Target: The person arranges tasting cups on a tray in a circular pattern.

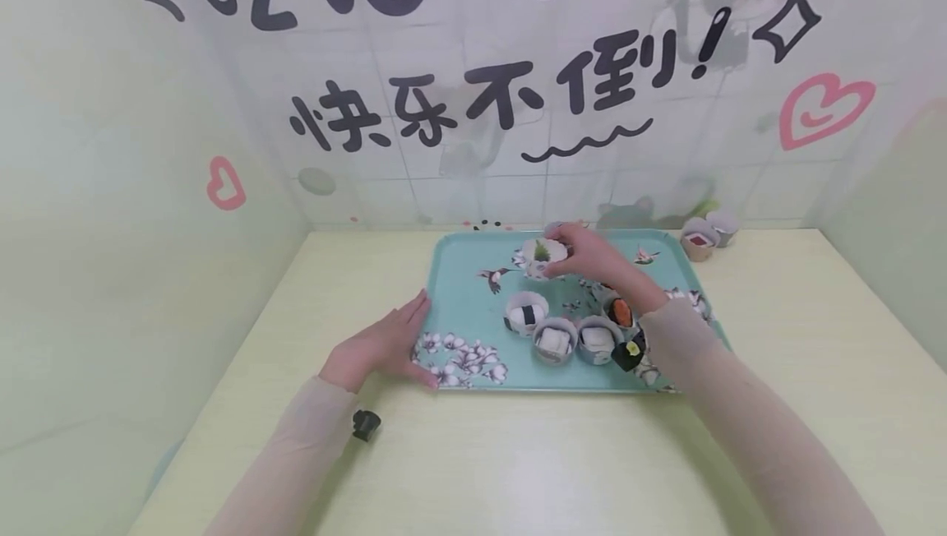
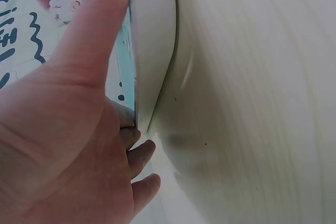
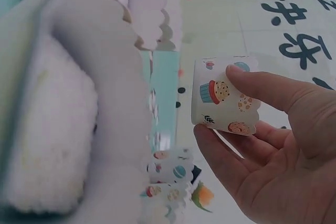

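Teal tray [image 1: 459,273] sits mid-table, long side across the view, its far edge close to the back wall; the pale table [image 1: 518,454] has open surface in front of the tray and to both sides, more on the right. Left hand [image 1: 385,347] lies flat on the table at the tray's near-left corner, fingers straight, thumb along the rim, holding nothing; the left wrist view shows the thumb [image 2: 97,24] laid against the tray's pale raised edge [image 2: 152,51] and the other fingers on the table under it. Right hand [image 1: 584,252] is out over the tray's far middle, grip pinched on a paper cup [image 1: 542,256] with white filling and a green sprig; the right wrist view shows thumb and fingers [image 3: 262,90] closed around the cup's cupcake-print wall [image 3: 223,100], and whether the cup's base touches the tray cannot be told. Near-centre of the tray holds a tight cluster of cups: one with a white rice ball and a dark band [image 1: 526,314], two with white pieces [image 1: 555,341] [image 1: 596,340] touching side by side, one with an orange topping [image 1: 620,311], and a dark piece with a yellow bit [image 1: 630,351] at the near edge, partly under the right sleeve. Two more cups [image 1: 706,236] stand off the tray by its far-right corner, near the wall. A small black clip [image 1: 366,424] sits on the left sleeve.
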`<state>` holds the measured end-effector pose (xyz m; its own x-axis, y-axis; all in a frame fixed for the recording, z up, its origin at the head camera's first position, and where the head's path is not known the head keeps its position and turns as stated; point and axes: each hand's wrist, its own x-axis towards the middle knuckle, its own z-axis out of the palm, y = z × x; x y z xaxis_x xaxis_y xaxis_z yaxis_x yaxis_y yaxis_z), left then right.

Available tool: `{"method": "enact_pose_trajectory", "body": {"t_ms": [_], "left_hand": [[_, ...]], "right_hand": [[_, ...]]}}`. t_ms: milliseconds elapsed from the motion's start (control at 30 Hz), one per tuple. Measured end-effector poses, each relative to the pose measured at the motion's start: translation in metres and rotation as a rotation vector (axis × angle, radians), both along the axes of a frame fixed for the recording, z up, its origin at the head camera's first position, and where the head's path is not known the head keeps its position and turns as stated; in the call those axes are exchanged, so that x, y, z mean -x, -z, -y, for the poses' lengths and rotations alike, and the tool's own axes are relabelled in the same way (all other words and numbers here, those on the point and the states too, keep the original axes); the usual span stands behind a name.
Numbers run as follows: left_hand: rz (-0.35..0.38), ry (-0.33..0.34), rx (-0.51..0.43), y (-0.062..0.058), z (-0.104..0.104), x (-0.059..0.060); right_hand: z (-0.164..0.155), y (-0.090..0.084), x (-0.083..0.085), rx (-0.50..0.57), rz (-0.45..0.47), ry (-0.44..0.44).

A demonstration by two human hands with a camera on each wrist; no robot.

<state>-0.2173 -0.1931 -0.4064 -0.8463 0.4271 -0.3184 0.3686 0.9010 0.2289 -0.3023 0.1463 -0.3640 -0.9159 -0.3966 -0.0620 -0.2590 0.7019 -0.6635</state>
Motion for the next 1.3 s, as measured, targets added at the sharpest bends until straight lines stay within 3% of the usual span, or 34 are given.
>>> {"method": "enact_pose_trajectory", "body": {"t_ms": [300, 533, 667, 967, 1300], "left_hand": [[-0.004, 0.01, -0.001, 0.002, 0.0, 0.0], [-0.001, 0.012, 0.002, 0.003, -0.001, 0.001], [-0.002, 0.01, 0.005, 0.003, -0.001, 0.001], [0.002, -0.001, 0.001, 0.003, -0.001, 0.002], [-0.007, 0.008, -0.016, 0.002, -0.001, 0.001]], "right_hand": [[0.016, 0.009, 0.006, -0.048, 0.089, -0.042], [0.014, 0.017, 0.009, -0.1, 0.178, -0.178], [0.011, 0.018, 0.007, -0.112, 0.186, -0.201], [0.007, 0.019, 0.002, -0.01, 0.308, -0.259], [0.002, 0.018, 0.001, 0.1, 0.337, -0.24]]}}
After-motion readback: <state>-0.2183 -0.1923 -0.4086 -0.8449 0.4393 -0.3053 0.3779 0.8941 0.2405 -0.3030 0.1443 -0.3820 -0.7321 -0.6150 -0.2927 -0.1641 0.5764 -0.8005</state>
